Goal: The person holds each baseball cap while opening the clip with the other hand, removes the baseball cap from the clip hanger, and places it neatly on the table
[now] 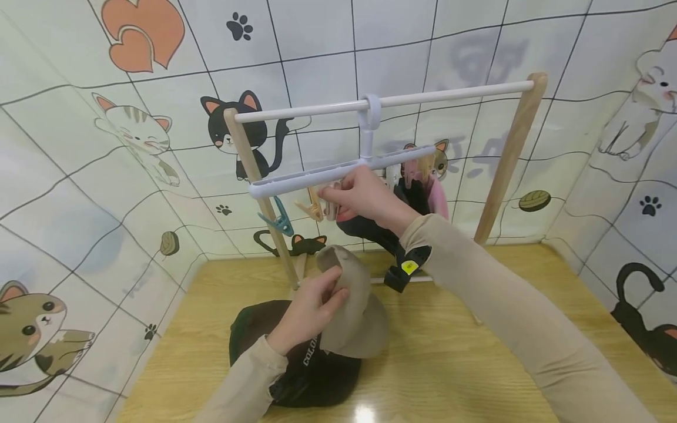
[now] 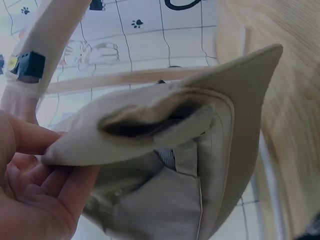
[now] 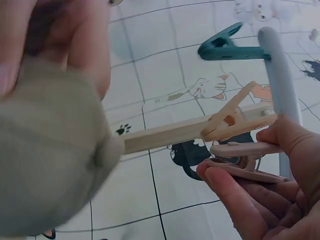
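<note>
My left hand (image 1: pixel 309 311) pinches the edge of a beige cap (image 1: pixel 365 323), raised above the table. Its visor and open inside show in the left wrist view. Under the lilac hanger bar (image 1: pixel 307 178), my right hand (image 1: pixel 372 200) pinches a pale pink clothespin (image 3: pixel 250 172) between thumb and fingers. A peach clothespin (image 3: pixel 232 117) and a teal clothespin (image 3: pixel 232 50) hang from the bar beside it, holding nothing. Below the cap, a dark cap (image 1: pixel 333 379) with white lettering lies on the table, partly covered by my left arm.
The hanger hooks over the white rod (image 1: pixel 449 94) of a rack with wooden posts (image 1: pixel 510 155). Behind my right hand hang dark items and a pink item (image 1: pixel 436 197), clipped to the bar and partly hidden. A cat-printed sheet covers the walls around the wooden table (image 1: pixel 449 352).
</note>
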### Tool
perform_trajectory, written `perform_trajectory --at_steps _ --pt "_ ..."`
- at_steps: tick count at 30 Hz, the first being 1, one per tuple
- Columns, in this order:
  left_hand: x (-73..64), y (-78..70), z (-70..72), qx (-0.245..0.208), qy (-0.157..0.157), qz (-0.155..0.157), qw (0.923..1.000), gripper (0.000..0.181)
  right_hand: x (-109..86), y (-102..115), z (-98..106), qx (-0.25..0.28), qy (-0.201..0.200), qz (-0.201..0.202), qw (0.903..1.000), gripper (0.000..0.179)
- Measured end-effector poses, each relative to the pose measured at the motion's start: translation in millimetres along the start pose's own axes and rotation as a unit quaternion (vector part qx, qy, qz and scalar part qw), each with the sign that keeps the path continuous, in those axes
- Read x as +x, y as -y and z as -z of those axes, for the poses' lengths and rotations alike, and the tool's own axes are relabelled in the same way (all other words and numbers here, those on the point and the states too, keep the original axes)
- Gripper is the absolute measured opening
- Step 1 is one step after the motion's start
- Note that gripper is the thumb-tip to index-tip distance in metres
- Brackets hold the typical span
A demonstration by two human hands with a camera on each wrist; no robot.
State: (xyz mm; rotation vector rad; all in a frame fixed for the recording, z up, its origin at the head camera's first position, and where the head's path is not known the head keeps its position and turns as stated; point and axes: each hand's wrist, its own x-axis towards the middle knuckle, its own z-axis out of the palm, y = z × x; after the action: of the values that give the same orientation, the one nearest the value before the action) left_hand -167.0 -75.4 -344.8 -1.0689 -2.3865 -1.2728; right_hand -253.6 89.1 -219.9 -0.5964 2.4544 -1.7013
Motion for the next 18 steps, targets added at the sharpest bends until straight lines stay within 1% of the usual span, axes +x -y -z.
perform_trajectory --at_steps 3,6,8,10,12,14,15,16,18 --pt "-8.9 5.1 3.9 -0.001 -0.001 0.013 0.9999 0.030 -0.8 -2 0 -0.039 -0.018 0.016 0.9989 0.032" --pt "-18.4 10.9 6.3 -0.004 -0.001 0.019 0.9998 0.030 -1.2 -4 -2 -0.062 -0.026 0.038 0.9970 0.032" --pt "-25.0 15.4 7.2 -0.012 -0.002 0.023 0.9997 0.029 -1.2 -5 -2 -0.086 -0.030 0.055 0.9943 0.032" --pt "-32.6 20.1 8.2 -0.023 -0.004 0.037 0.9991 0.027 -1.5 -6 -2 -0.107 -0.033 0.068 0.9914 0.033" --pt "-41.6 25.1 10.0 -0.032 -0.006 0.057 0.9979 0.020 -2.3 -7 -1 -0.125 -0.036 0.077 0.9886 0.033" --pt "-51.3 29.8 12.1 -0.049 -0.005 0.091 0.9946 0.013 -2.8 -7 -1 -0.132 -0.037 0.079 0.9874 0.034" --pt "-56.6 31.9 13.2 -0.059 -0.004 0.110 0.9922 0.006 -2.9 -7 -1 -0.133 -0.037 0.080 0.9871 0.034" --pt "-61.8 33.9 14.5 -0.073 -0.001 0.127 0.9892 0.005 -2.7 -7 -1 -0.137 -0.038 0.081 0.9864 0.034" --pt "-71.2 37.3 16.7 -0.101 0.004 0.157 0.9824 0.018 -2.5 -8 -1 -0.144 -0.039 0.085 0.9852 0.033"
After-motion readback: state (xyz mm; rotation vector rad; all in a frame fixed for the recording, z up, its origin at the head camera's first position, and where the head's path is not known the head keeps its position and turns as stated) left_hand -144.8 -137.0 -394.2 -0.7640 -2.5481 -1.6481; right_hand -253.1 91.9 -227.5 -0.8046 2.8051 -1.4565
